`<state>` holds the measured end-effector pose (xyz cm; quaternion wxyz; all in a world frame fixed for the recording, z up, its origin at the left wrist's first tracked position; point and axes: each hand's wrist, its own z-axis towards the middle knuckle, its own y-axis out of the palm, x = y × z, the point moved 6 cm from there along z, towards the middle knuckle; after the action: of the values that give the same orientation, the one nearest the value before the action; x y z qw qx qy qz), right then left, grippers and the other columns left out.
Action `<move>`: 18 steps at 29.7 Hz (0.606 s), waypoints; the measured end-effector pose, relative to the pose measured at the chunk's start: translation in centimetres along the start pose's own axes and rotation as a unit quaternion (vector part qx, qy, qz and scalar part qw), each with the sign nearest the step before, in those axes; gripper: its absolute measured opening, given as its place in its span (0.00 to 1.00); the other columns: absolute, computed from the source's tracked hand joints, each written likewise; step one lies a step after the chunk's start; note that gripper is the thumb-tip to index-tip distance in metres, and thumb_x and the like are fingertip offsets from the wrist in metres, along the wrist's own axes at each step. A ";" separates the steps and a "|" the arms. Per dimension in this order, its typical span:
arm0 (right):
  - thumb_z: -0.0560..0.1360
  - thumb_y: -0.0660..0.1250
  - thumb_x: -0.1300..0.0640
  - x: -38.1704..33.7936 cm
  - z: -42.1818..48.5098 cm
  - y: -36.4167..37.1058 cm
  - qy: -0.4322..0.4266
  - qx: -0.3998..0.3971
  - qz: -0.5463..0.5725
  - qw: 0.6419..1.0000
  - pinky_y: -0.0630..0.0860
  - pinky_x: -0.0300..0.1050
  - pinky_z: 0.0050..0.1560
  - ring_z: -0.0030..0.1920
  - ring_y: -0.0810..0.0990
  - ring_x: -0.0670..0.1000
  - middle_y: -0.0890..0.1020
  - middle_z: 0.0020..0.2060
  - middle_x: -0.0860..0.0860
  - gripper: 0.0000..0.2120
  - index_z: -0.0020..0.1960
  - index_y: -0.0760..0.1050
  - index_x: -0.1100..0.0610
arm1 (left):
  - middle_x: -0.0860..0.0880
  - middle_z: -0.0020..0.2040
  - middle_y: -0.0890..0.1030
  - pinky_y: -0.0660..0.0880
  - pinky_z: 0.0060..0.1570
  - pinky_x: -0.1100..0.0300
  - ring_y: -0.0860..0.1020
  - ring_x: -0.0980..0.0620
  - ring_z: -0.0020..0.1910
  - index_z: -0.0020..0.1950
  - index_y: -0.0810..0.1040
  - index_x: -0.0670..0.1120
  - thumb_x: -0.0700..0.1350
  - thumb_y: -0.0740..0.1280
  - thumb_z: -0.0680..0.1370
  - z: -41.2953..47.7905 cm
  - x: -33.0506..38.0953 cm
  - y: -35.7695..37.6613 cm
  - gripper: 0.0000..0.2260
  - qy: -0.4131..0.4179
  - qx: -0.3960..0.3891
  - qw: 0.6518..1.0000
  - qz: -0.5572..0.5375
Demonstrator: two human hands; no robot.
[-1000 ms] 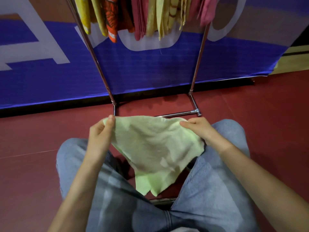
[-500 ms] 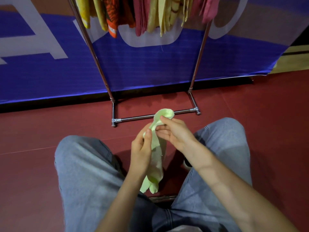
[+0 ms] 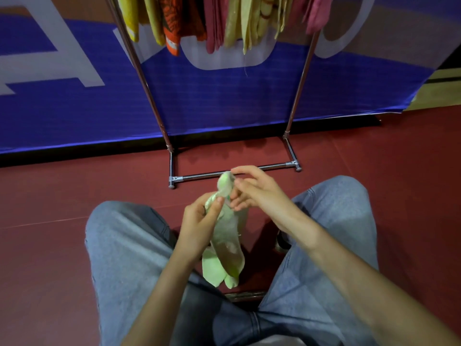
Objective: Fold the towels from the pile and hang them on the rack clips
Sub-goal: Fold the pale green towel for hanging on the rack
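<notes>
Left hand [image 3: 199, 221] grips the green towel [image 3: 228, 248] near its upper third, thumb pressed flat on the front and fingers curled behind, while the right hand [image 3: 262, 193] works at the towel's top end. From my seat at the controls, the tightest edge is the rack [image 3: 249, 172]: its chrome base bar lies on the floor [image 3: 50, 208] at 12 o'clock, just beyond the fingertips, with the two uprights slanting away toward 11 and 1 o'clock. Hung towels [image 3: 224, 18] in yellow, orange, pink and tan crowd the top of the view at 12 o'clock. Behind the rack, the lower edge of the blue banner [image 3: 74, 108] runs from 9 o'clock across to 2 o'clock. Both knees in blue jeans [image 3: 124, 245] fence the hands at 8 and 4 o'clock, and the towel hangs in the gap between them, folded into a narrow strip, its lower corners dangling toward 6 o'clock over a dark seat edge. Open red floor spreads wide at 9 and 3 o'clock. On the right hand, the index finger arches over the towel's tip and the thumb sits just beside it, pinching that end, with the lower fingertips touching the strip; blur hides how firm the pinch is.
</notes>
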<state>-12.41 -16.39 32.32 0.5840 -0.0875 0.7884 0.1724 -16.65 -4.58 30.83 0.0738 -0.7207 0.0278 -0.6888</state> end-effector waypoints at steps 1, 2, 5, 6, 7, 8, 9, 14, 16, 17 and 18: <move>0.76 0.59 0.64 -0.1 0.0 0.0 -0.023 -0.020 -0.062 0.998 0.76 0.34 0.32 0.26 0.75 0.41 0.73 0.32 0.52 0.11 0.58 0.70 0.60 | 0.47 0.33 0.76 0.70 0.36 0.59 0.71 0.52 0.34 0.42 0.80 0.48 0.52 0.62 0.74 -0.1 0.0 0.0 0.10 -0.004 -0.017 1.000 0.000; 0.76 0.60 0.64 -0.3 0.1 -0.1 -0.045 -0.037 -0.125 0.990 0.74 0.32 0.32 0.27 0.73 0.39 0.72 0.32 0.50 0.11 0.57 0.72 0.58 | 0.43 0.36 0.76 0.70 0.39 0.55 0.72 0.49 0.36 0.43 0.80 0.46 0.54 0.62 0.73 -0.2 -0.1 0.1 0.13 -0.012 -0.035 0.999 -0.003; 0.75 0.63 0.62 -0.9 0.1 -0.1 -0.085 -0.081 -0.247 0.962 0.69 0.27 0.41 0.36 0.73 0.35 0.73 0.38 0.44 0.09 0.52 0.76 0.53 | 0.41 0.39 0.78 0.73 0.41 0.52 0.75 0.47 0.38 0.43 0.81 0.53 0.51 0.62 0.73 -0.5 0.3 0.4 0.09 -0.028 -0.079 0.996 -0.019; 0.74 0.64 0.62 -0.9 0.0 -0.2 -0.086 -0.096 -0.263 0.956 0.68 0.27 0.43 0.39 0.73 0.35 0.73 0.39 0.43 0.08 0.48 0.77 0.51 | 0.41 0.39 0.78 0.73 0.41 0.53 0.76 0.47 0.38 0.42 0.81 0.53 0.50 0.61 0.73 -0.6 0.4 0.4 0.09 -0.030 -0.088 0.995 -0.018; 0.74 0.65 0.61 -1.0 0.0 -0.3 -0.081 -0.111 -0.270 0.953 0.68 0.27 0.46 0.40 0.72 0.36 0.72 0.40 0.43 0.08 0.44 0.77 0.49 | 0.41 0.39 0.78 0.73 0.39 0.55 0.76 0.48 0.38 0.42 0.81 0.53 0.50 0.61 0.73 -0.7 0.5 0.3 0.09 -0.029 -0.097 0.995 -0.020; 0.73 0.66 0.61 -1.0 0.0 -0.4 -0.077 -0.124 -0.269 0.952 0.68 0.28 0.48 0.42 0.72 0.36 0.71 0.41 0.44 0.09 0.41 0.76 0.48 | 0.41 0.38 0.78 0.73 0.37 0.58 0.76 0.50 0.36 0.41 0.81 0.51 0.50 0.62 0.74 -0.8 0.6 0.3 0.08 -0.032 -0.102 0.994 -0.027; 0.72 0.66 0.61 -1.0 0.0 -0.5 -0.075 -0.138 -0.270 0.950 0.67 0.28 0.51 0.44 0.71 0.37 0.71 0.42 0.44 0.10 0.38 0.75 0.47 | 0.43 0.36 0.78 0.73 0.35 0.61 0.76 0.52 0.35 0.41 0.81 0.50 0.50 0.63 0.74 -0.8 0.6 0.2 0.08 -0.036 -0.104 0.993 -0.040; 0.73 0.66 0.60 -0.6 0.2 -0.7 -0.064 -0.172 -0.298 0.937 0.70 0.45 0.59 0.55 0.76 0.50 0.78 0.48 0.47 0.12 0.35 0.73 0.46 | 0.51 0.33 0.81 0.74 0.33 0.67 0.77 0.56 0.33 0.42 0.80 0.49 0.48 0.62 0.72 -1.2 0.2 0.2 0.08 -0.067 -0.109 0.989 -0.077; 0.73 0.66 0.58 -0.4 0.0 -0.7 -0.058 -0.163 -0.290 0.941 0.72 0.53 0.46 0.43 0.77 0.59 0.79 0.40 0.57 0.10 0.35 0.73 0.47 | 0.51 0.34 0.81 0.75 0.34 0.66 0.78 0.55 0.35 0.42 0.80 0.49 0.48 0.62 0.72 -1.2 0.0 0.4 0.08 -0.079 -0.112 0.987 -0.085; 0.73 0.66 0.58 -0.4 0.0 -0.9 -0.059 -0.153 -0.291 0.942 0.70 0.50 0.39 0.35 0.74 0.54 0.76 0.34 0.56 0.10 0.34 0.72 0.48 | 0.50 0.34 0.81 0.75 0.34 0.65 0.78 0.55 0.35 0.42 0.80 0.49 0.47 0.62 0.74 -1.2 -0.1 0.5 0.07 -0.084 -0.113 0.987 -0.083; 0.74 0.65 0.59 -0.3 0.0 -1.0 -0.061 -0.143 -0.288 0.945 0.68 0.42 0.36 0.31 0.71 0.47 0.74 0.31 0.51 0.11 0.34 0.71 0.49 | 0.50 0.35 0.81 0.75 0.34 0.65 0.78 0.55 0.35 0.42 0.80 0.49 0.46 0.62 0.75 -1.2 -0.3 0.4 0.07 -0.088 -0.115 0.987 -0.076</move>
<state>-11.97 -17.32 32.42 0.6372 -0.3830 0.6591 0.1131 -17.84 -5.03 30.53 -0.0601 -0.7824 0.0449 -0.6182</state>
